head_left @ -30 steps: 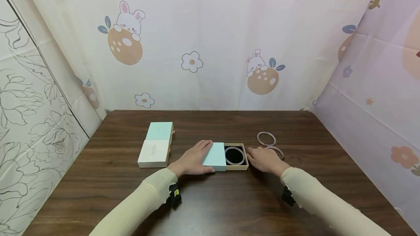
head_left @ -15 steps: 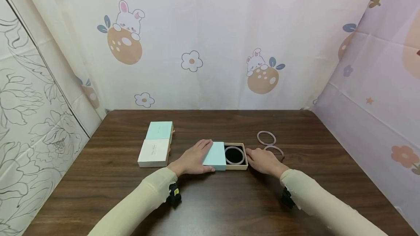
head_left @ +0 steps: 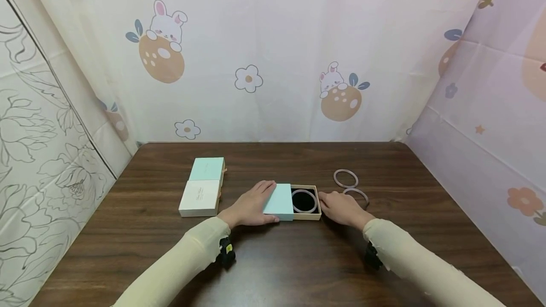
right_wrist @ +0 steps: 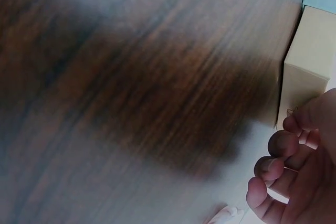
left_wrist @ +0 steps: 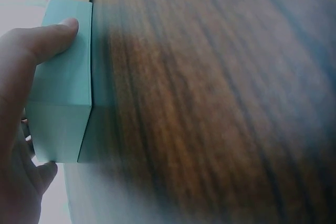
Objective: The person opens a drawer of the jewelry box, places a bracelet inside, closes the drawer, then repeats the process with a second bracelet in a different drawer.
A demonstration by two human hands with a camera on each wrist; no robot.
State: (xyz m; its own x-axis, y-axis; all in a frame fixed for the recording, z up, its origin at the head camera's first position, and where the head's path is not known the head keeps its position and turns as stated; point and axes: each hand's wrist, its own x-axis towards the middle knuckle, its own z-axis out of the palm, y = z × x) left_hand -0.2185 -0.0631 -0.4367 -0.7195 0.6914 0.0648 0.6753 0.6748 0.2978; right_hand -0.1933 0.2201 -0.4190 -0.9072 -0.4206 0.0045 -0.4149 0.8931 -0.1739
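Observation:
A mint-green drawer box (head_left: pixel 278 201) lies mid-table, its cream inner tray (head_left: pixel 307 217) slid partly out to the right. On the tray's black lining sits a pale mauve bangle (head_left: pixel 316 201). My left hand (head_left: pixel 252 206) grips the mint sleeve, fingers over the far side and thumb (left_wrist: pixel 60 38) along the near side. My right hand (head_left: pixel 342 207) is at the tray's outer end, its loosely bent fingertips (right_wrist: pixel 284 144) right against that end; a small ribbon loop (right_wrist: pixel 290 112) shows beside them. Two more bangles, the upper one (head_left: pixel 346 171) and a lower one (head_left: pixel 361 192), lie beyond the right hand.
To the left, a white box (head_left: pixel 199 197) and another mint box (head_left: pixel 207 168) lie end to end on the dark wooden table (head_left: pixel 273 259). A printed curtain (head_left: pixel 256 22) rises behind the table's back edge.
The tray has slid in very slightly toward the left, with the right hand moving along with it. The left hand keeps its hold on the sleeve.

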